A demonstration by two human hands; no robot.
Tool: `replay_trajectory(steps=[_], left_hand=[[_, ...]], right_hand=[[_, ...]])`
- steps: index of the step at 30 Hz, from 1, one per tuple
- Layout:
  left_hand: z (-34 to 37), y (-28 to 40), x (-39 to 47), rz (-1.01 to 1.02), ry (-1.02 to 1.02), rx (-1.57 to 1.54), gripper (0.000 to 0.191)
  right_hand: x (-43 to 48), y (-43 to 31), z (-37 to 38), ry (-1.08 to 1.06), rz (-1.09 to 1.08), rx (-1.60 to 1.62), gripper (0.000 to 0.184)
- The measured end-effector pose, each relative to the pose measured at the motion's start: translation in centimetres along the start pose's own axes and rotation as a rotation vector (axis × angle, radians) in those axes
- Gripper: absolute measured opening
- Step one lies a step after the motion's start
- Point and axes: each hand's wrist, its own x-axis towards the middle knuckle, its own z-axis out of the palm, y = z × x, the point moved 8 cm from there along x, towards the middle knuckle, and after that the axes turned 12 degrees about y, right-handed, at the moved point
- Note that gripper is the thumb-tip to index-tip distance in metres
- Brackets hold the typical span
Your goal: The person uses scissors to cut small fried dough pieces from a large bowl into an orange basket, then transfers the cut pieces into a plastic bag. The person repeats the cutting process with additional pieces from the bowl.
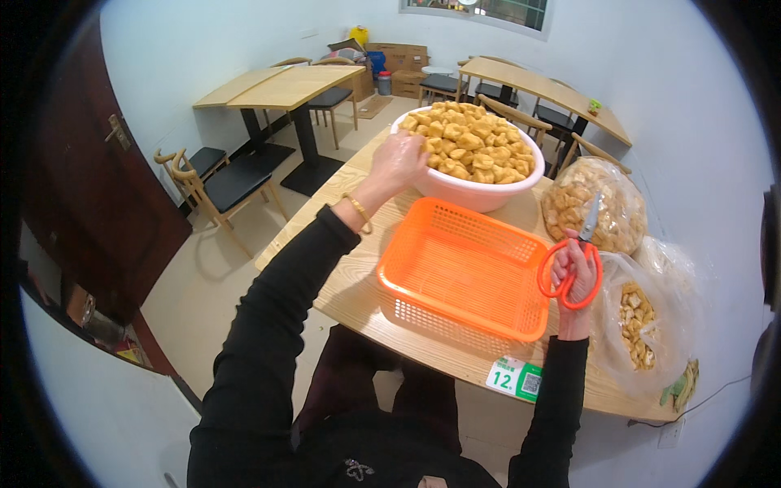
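My left hand (399, 160) is at the left rim of a pink plastic basin (473, 194), its fingertips against the heaped golden fried tofu puffs (470, 141); whether it grips one cannot be told. In my right hand (573, 271) is a pair of scissors with red-orange handles (589, 293), blades pointing up and looking closed. An orange plastic basket (464, 277), with nothing in it, lies between my forearms, in front of the basin. To the right stand a filled clear bag of puffs (592, 204) and an opened bag (610, 341) with more puffs inside.
The wooden table (348, 290) bears a green and white card (515, 378) at its near edge. A bundle of greenish stalks (683, 387) lies at the right corner. A cable (701, 405) runs beside it. Chairs (238, 183), other tables (293, 85) and cardboard boxes (399, 58) stand beyond.
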Motion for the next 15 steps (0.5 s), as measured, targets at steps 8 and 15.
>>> replay_trajectory(steps=[8,15], left_hand=[[1.0,-2.6,-0.4,-0.228,0.090,-0.205,0.027],[-1.3,-3.0,-4.9,-0.539,0.106,-0.993,0.034]], right_hand=[[-0.2,-0.7,0.8,-0.029,-0.043,0.008,0.031],[-0.8,-1.8,0.5,0.026,-0.179,-0.229,0.029]])
